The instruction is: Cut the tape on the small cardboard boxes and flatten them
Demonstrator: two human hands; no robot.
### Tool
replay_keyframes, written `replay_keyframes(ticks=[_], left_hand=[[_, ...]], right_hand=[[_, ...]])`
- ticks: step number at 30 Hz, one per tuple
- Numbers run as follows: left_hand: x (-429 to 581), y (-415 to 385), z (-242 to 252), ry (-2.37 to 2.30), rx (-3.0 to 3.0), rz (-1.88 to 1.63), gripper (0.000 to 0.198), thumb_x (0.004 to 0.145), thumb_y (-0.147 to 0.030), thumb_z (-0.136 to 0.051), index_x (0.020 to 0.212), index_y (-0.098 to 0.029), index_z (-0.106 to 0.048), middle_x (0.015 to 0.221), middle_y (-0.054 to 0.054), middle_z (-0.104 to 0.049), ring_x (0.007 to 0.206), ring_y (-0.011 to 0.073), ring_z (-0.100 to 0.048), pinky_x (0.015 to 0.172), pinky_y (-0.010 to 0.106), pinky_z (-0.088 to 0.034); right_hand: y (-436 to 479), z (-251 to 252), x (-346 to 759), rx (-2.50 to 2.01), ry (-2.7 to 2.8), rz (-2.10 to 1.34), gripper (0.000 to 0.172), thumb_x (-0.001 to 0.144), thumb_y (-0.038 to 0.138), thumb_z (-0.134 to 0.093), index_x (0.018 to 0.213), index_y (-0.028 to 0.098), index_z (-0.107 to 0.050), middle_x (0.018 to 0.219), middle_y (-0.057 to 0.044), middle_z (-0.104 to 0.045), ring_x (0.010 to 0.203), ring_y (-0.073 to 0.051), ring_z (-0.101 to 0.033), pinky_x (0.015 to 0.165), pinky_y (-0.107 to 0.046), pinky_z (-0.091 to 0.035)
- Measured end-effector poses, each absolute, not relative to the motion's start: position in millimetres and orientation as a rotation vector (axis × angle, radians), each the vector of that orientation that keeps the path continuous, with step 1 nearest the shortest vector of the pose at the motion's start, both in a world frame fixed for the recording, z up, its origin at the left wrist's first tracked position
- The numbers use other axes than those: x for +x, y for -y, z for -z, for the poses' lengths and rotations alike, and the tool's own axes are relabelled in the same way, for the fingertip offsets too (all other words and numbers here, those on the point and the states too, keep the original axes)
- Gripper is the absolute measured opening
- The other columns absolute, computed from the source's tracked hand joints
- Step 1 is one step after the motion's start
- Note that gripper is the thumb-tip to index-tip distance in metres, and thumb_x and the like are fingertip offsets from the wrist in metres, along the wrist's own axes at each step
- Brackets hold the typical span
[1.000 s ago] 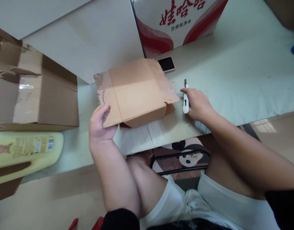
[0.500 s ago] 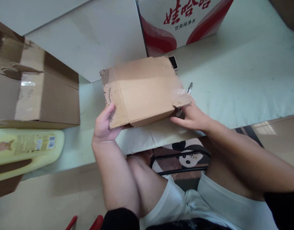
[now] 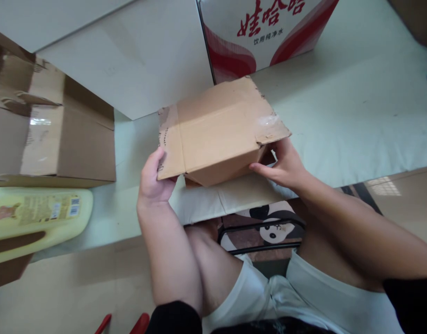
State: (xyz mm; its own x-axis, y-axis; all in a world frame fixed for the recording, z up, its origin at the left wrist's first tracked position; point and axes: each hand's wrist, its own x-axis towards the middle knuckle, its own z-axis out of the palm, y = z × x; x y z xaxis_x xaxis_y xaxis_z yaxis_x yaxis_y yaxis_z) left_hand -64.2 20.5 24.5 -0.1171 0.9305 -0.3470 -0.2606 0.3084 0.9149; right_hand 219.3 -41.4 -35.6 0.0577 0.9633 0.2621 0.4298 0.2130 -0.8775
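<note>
A brown cardboard box [image 3: 216,134] with torn edges is tilted above the pale green cloth, its broad plain side facing up. My left hand [image 3: 156,178] grips the flap at its left corner, thumb on top and the other fingers underneath. At the right corner is my right hand [image 3: 285,162], its thumb by the box's front side and its fingers partly hidden behind the flap. Clear tape shines on the right flap. The underside of the box is out of sight.
Cardboard boxes [image 3: 84,134] and a yellow bottle [image 3: 42,220] lie at the left. Behind stand a large white panel [image 3: 137,55] and a red-and-white carton [image 3: 265,37]. The cloth-covered surface [image 3: 356,116] extends right. A panda-print item [image 3: 272,232] is below the front edge.
The box has shifted a little right and tilted, showing more of its front side. It now covers the phone-like object and the pen-like item. Both hands moved slightly right with it.
</note>
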Motion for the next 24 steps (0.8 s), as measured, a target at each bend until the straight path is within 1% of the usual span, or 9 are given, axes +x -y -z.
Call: replay_keyframes(ticks=[2,6,9,11,13,16,18,21,24], left_hand=[[-68,-22,-22,-1.296,0.747,-1.155,0.027,0.076,-0.040,-0.072,0.093,-0.018,-0.073,0.093,0.007,-0.077,0.102,0.0251,-0.075,0.081,0.031,-0.062],[-72,-21,-18,-1.290,0.823,-1.110,0.030,0.078,-0.045,-0.071,0.091,-0.017,-0.071,0.088,0.009,-0.076,0.097,0.0268,-0.076,0.069,0.029,-0.062],[-72,-18,-18,-1.257,0.861,-0.987,0.033,0.075,-0.048,-0.071,0.087,-0.017,-0.071,0.071,0.009,-0.071,0.072,0.0238,-0.074,0.039,0.022,-0.044],[-71,-17,-20,-1.230,0.892,-0.904,0.033,0.074,-0.048,-0.070,0.085,-0.017,-0.071,0.065,0.009,-0.069,0.065,0.0237,-0.072,0.031,0.022,-0.032],[-69,-18,-21,-1.216,0.897,-0.907,0.032,0.076,-0.047,-0.065,0.086,-0.018,-0.071,0.070,0.010,-0.070,0.072,0.0256,-0.073,0.034,0.023,-0.037],[-69,-23,-20,-1.244,0.865,-1.062,0.027,0.080,-0.040,-0.055,0.087,-0.019,-0.071,0.083,0.010,-0.074,0.083,0.0241,-0.073,0.051,0.027,-0.052],[-70,-27,-18,-1.309,0.856,-1.178,0.020,0.076,-0.026,-0.055,0.088,-0.020,-0.070,0.083,0.005,-0.072,0.075,0.0181,-0.069,0.056,0.024,-0.052],[-72,-31,-14,-1.418,0.861,-1.254,0.030,0.065,-0.009,-0.060,0.090,-0.022,-0.068,0.085,0.001,-0.071,0.064,0.0106,-0.062,0.055,0.019,-0.046],[-72,-34,-10,-1.463,0.931,-1.260,0.031,0.065,-0.011,-0.072,0.093,-0.022,-0.069,0.099,0.003,-0.074,0.078,0.0112,-0.067,0.066,0.019,-0.050]], right_hand=[[42,31,219,-1.420,1.475,-0.659,0.072,0.075,0.055,-0.077,0.135,0.024,-0.054,0.127,-0.014,-0.067,0.113,-0.034,-0.066,0.091,-0.051,-0.060],[43,28,220,-1.374,1.318,-0.666,0.046,0.082,0.058,-0.072,0.112,0.025,-0.067,0.108,-0.009,-0.073,0.101,-0.029,-0.069,0.088,-0.047,-0.060],[42,33,222,-1.269,1.187,-0.753,0.046,0.085,0.069,-0.063,0.086,0.024,-0.069,0.086,-0.005,-0.073,0.085,-0.025,-0.071,0.081,-0.043,-0.060],[40,35,222,-1.264,1.112,-0.804,0.050,0.085,0.072,-0.061,0.072,0.024,-0.066,0.073,-0.003,-0.069,0.073,-0.021,-0.068,0.073,-0.039,-0.059],[40,35,222,-1.298,1.056,-0.825,0.045,0.084,0.067,-0.065,0.070,0.023,-0.065,0.071,-0.002,-0.067,0.069,-0.019,-0.065,0.071,-0.037,-0.057],[40,34,221,-1.331,1.029,-0.822,0.034,0.083,0.057,-0.068,0.080,0.024,-0.069,0.077,-0.001,-0.068,0.073,-0.019,-0.065,0.073,-0.037,-0.056],[42,34,222,-1.334,1.037,-0.807,0.033,0.084,0.058,-0.067,0.081,0.025,-0.069,0.078,-0.001,-0.068,0.073,-0.020,-0.065,0.073,-0.038,-0.056],[44,38,224,-1.290,1.019,-0.777,0.034,0.084,0.059,-0.068,0.078,0.026,-0.068,0.076,-0.001,-0.067,0.070,-0.019,-0.063,0.069,-0.038,-0.054],[45,39,224,-1.223,0.967,-0.773,0.036,0.082,0.060,-0.069,0.075,0.025,-0.066,0.073,-0.001,-0.065,0.067,-0.018,-0.061,0.066,-0.037,-0.052]])
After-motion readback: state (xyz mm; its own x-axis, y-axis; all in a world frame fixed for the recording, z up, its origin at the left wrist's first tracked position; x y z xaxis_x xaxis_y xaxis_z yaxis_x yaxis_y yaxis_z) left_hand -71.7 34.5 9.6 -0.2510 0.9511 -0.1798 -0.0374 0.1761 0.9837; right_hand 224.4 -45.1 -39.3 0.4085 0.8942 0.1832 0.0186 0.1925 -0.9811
